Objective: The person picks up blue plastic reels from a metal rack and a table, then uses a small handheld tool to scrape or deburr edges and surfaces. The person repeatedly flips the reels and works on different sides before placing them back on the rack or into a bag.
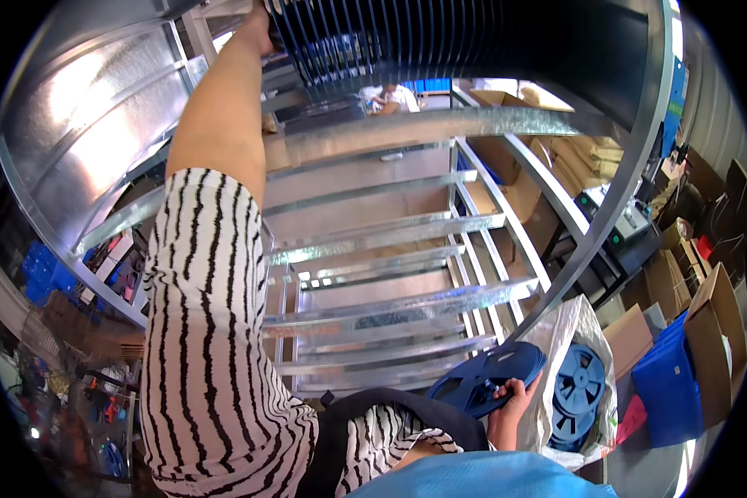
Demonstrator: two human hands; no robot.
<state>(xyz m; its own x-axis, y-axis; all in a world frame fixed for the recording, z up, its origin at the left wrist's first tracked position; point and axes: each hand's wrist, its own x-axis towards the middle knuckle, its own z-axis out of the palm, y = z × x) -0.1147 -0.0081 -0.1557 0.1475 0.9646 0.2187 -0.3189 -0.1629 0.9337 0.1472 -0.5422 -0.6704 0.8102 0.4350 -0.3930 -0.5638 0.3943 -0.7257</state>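
Observation:
My right hand (513,403) is closed on a dark blue plastic reel (481,375) with cut-out openings. It holds the reel low at the right, beside a white woven bag (551,367) with more blue reels (578,390) in it. My left arm, in a striped sleeve, stretches up and away. At its end my left hand (261,31) is at the left edge of a black slotted rack (440,37) at the top. The fingers of that hand are mostly hidden by the rack and the picture's edge.
A metal frame with several crossbars (390,232) stands before me. At the right are a blue bin (668,386), open cardboard boxes (710,324) and a bench with a dark device (622,220). Far off, a person in white (398,98) sits. Curved sheet metal (91,91) fills the upper left.

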